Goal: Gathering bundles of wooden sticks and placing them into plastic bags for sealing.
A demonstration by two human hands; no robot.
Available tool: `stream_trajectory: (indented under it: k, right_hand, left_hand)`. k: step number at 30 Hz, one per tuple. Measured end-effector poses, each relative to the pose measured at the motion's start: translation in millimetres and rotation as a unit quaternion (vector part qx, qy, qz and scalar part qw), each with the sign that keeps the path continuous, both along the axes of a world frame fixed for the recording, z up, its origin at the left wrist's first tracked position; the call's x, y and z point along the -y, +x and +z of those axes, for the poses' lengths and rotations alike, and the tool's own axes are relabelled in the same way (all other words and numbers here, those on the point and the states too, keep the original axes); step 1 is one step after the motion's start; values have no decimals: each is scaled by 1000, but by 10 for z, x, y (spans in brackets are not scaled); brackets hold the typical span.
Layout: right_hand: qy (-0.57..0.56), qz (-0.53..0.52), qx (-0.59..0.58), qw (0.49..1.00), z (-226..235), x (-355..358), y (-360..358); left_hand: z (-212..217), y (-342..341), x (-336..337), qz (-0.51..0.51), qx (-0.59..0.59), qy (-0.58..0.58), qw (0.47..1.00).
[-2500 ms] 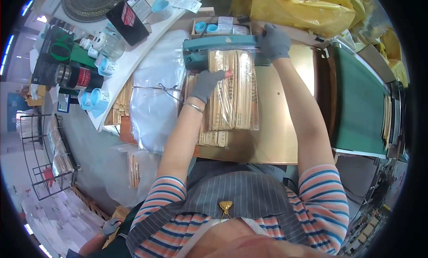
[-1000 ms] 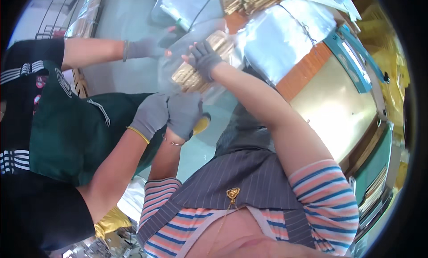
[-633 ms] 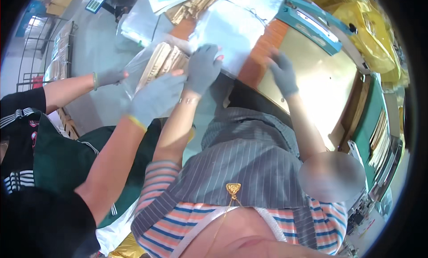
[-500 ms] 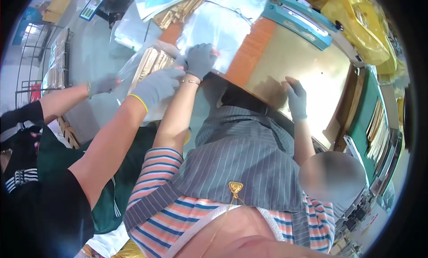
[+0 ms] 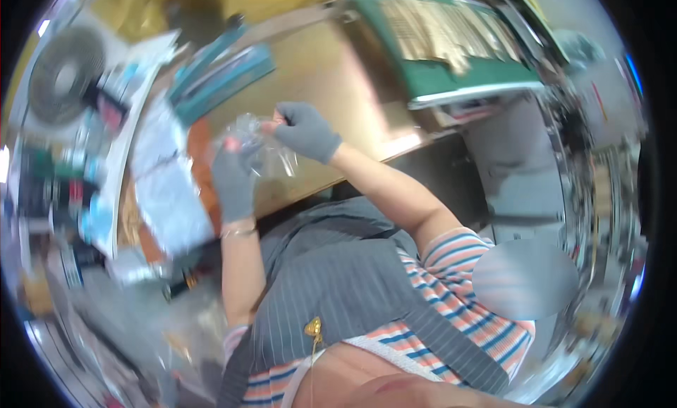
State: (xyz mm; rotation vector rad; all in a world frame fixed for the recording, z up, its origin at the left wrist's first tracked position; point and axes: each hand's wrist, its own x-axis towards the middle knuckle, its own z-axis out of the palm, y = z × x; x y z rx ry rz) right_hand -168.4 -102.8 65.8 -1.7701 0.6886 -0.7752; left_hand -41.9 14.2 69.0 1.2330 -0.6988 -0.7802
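A crumpled clear plastic bag is between my two hands above the tan tabletop. My left hand, in a grey fingertip-free glove, has its bent fingers closed on the bag's near left side. My right hand, gloved the same way, pinches the bag's right edge between thumb and fingers. Part of the film hangs down between the hands, and motion blurs its outline. Whether anything lies inside the bag, I cannot tell.
Beyond my hands stands a teal bag sealer. A stack of clear bags lies at the left on an orange-brown board. At the far right, a green tray bears several rows of pale wooden sticks. A fan stands far left.
My view has swung to the right. My left hand has left the bag stack, and both hands have come together on a clear bag. The co-worker's arms are out of view.
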Motion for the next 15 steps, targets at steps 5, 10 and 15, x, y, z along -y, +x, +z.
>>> stream_trajectory:
  k: [5,10,15]
  right_hand:
    - [-23,-83,-121,989,-416,378,-663]
    - [-99,-114,-34,988,-547,113,-761]
    - [-330,-118,-186,918,-1275,-196,-1075]
  left_hand:
    - [375,-425,-27,-268,-286,-3,920]
    - [121,300,74,-118,364,-43,923]
    - [-662,747,573,-33,246,17,969]
